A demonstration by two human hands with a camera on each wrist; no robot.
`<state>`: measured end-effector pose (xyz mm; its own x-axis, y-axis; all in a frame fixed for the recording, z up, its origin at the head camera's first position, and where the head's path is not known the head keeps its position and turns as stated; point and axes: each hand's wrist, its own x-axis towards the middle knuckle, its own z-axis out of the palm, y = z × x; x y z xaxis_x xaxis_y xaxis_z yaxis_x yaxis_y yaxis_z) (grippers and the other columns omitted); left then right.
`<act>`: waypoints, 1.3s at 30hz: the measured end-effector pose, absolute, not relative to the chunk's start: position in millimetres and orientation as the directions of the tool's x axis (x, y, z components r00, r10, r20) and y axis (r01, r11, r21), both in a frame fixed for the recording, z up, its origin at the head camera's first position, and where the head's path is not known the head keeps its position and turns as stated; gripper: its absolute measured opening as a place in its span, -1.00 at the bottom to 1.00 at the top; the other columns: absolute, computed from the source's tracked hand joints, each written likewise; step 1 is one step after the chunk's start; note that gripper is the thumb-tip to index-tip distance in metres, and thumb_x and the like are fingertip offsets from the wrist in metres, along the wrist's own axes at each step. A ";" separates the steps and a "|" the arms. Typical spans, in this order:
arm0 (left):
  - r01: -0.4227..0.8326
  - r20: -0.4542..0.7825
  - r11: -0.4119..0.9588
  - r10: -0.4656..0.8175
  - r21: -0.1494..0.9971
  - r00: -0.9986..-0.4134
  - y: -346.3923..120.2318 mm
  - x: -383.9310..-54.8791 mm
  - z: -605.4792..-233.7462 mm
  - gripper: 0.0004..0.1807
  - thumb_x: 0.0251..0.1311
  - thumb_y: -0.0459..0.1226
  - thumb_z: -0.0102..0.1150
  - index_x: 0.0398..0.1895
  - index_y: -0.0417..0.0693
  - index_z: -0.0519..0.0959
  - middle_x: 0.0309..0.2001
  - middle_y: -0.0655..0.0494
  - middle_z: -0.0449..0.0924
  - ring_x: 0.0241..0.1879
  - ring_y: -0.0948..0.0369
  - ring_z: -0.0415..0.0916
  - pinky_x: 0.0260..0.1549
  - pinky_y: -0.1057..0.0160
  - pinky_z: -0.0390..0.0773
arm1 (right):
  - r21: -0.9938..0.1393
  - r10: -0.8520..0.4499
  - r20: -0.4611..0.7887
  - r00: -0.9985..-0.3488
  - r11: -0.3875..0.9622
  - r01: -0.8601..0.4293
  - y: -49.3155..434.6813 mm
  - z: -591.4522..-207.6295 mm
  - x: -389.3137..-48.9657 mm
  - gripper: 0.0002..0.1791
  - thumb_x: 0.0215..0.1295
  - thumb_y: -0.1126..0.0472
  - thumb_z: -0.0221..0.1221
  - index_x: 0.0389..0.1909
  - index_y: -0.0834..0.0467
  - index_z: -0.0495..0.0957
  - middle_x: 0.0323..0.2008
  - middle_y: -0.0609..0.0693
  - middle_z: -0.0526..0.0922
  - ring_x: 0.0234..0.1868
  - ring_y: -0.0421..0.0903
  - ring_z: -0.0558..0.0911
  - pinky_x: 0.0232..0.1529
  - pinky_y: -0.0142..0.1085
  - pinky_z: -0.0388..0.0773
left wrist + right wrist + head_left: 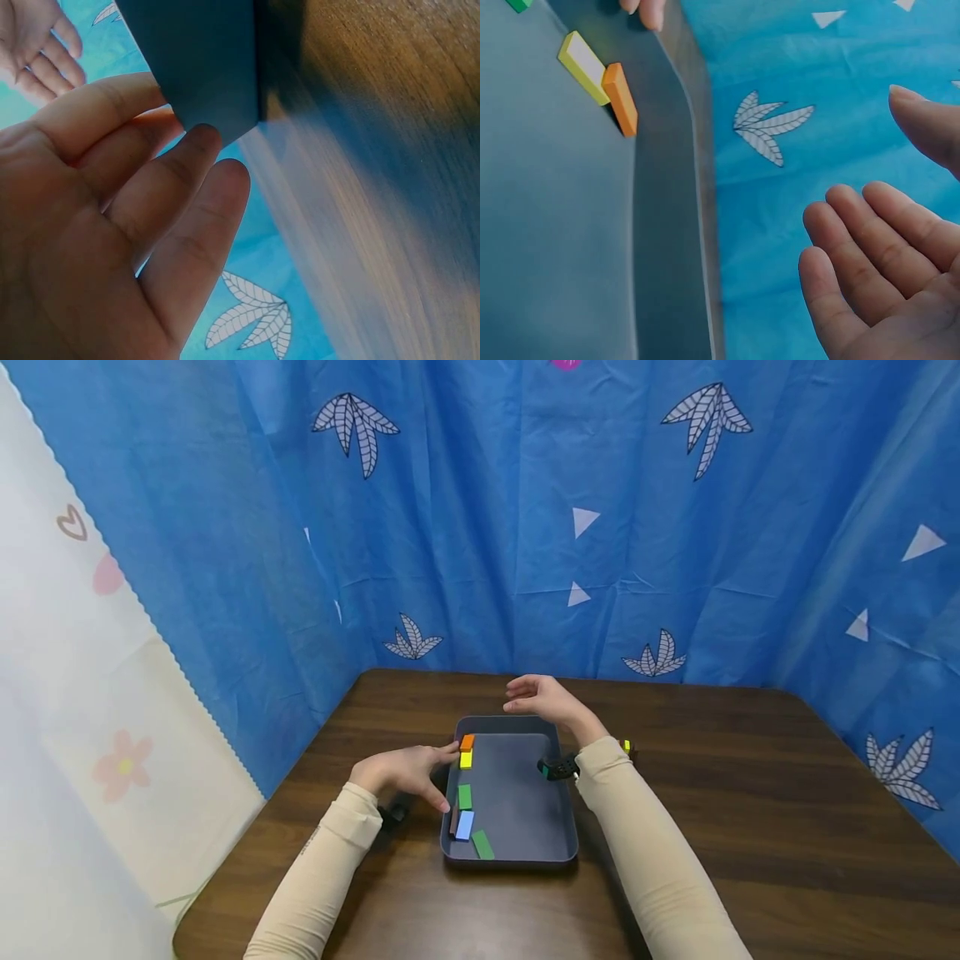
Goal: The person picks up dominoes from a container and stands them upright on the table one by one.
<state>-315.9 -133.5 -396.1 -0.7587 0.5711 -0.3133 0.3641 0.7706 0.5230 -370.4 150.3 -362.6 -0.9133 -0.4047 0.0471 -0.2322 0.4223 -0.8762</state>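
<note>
A dark grey tray (525, 793) lies on the table. Along its left side are several small blocks: an orange block (467, 742), a yellow block (466, 760), a green block (465, 797), a light blue block (464, 825), a brown block (453, 821) and another green block (483, 844). My left hand (408, 770) is at the tray's left wall, fingers loosely extended and thumb apart; in the left wrist view fingertips (202, 139) meet the wall's outside. Over the tray's far edge hovers my right hand (551, 700), fingers relaxed, palm empty in the right wrist view.
The wooden table (735, 793) extends on both sides of the tray. A small yellow item (627, 746) shows from behind the right sleeve. Blue curtains (480, 527) hang behind the table, with a white curtain (90, 735) at left.
</note>
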 end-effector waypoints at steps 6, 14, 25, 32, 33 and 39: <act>0.363 -0.310 0.772 0.568 0.522 -0.763 -134.5 -316.1 -394.3 0.16 -0.12 0.04 0.58 0.57 0.03 0.16 0.63 0.12 -0.07 0.56 -0.06 0.06 0.43 -0.23 0.19 | -0.893 -0.405 0.024 -0.914 0.402 -0.201 134.5 -370.8 -375.3 -0.46 0.35 0.25 0.26 0.29 0.35 0.42 0.24 0.34 0.53 0.20 0.18 0.60 0.34 0.08 0.44; 0.379 -0.309 0.777 0.570 0.502 -0.761 -135.9 -315.8 -393.8 0.14 -0.08 0.06 0.56 0.56 0.01 0.17 0.62 0.11 -0.07 0.56 -0.07 0.04 0.43 -0.26 0.18 | -0.884 -0.414 -0.026 -0.910 0.435 -0.173 100.0 -386.0 -378.7 -0.46 0.32 0.20 0.31 0.27 0.29 0.48 0.21 0.24 0.59 0.22 0.14 0.58 0.31 0.02 0.48; 0.381 -0.321 0.778 0.575 0.500 -0.753 -134.6 -317.3 -393.5 0.13 -0.08 0.05 0.56 0.56 0.04 0.17 0.62 0.13 -0.07 0.55 -0.03 0.07 0.44 -0.22 0.19 | -0.866 -0.384 -0.094 -0.919 0.487 -0.114 91.5 -412.2 -379.1 -0.50 0.30 0.29 0.30 0.24 0.34 0.49 0.18 0.25 0.61 0.22 0.14 0.58 0.31 -0.01 0.49; 0.388 -0.319 0.775 0.581 0.500 -0.749 -133.4 -317.3 -395.3 0.11 -0.04 0.02 0.55 0.57 0.06 0.15 0.63 0.13 -0.07 0.55 -0.03 0.07 0.44 -0.18 0.21 | -0.842 -0.370 -0.121 -0.921 0.530 -0.102 86.6 -423.0 -378.7 -0.40 0.28 0.31 0.31 0.32 0.35 0.41 0.24 0.27 0.55 0.27 0.16 0.54 0.32 -0.03 0.48; 0.385 -0.320 0.776 0.579 0.501 -0.750 -133.6 -317.2 -395.9 0.11 -0.04 0.02 0.55 0.57 0.07 0.15 0.63 0.14 -0.07 0.55 -0.02 0.07 0.44 -0.19 0.21 | -0.841 -0.367 -0.126 -0.922 0.533 -0.097 85.9 -424.6 -378.9 -0.39 0.28 0.31 0.31 0.33 0.35 0.40 0.25 0.27 0.54 0.27 0.16 0.53 0.32 -0.04 0.48; 0.386 -0.318 0.774 0.579 0.502 -0.751 -133.9 -319.2 -397.0 0.13 -0.06 0.03 0.56 0.57 0.07 0.14 0.63 0.11 -0.06 0.55 -0.02 0.08 0.43 -0.20 0.22 | -0.849 -0.336 -0.134 -0.932 0.524 -0.067 81.2 -430.1 -379.4 -0.38 0.26 0.33 0.32 0.33 0.35 0.39 0.26 0.27 0.51 0.23 0.15 0.54 0.33 -0.03 0.47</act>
<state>-319.2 -133.9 -397.0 -0.7505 0.5795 -0.3177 0.3856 0.7744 0.5016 -379.4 81.2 -430.1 -0.9325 -0.3356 -0.1336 -0.0671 0.5242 -0.8489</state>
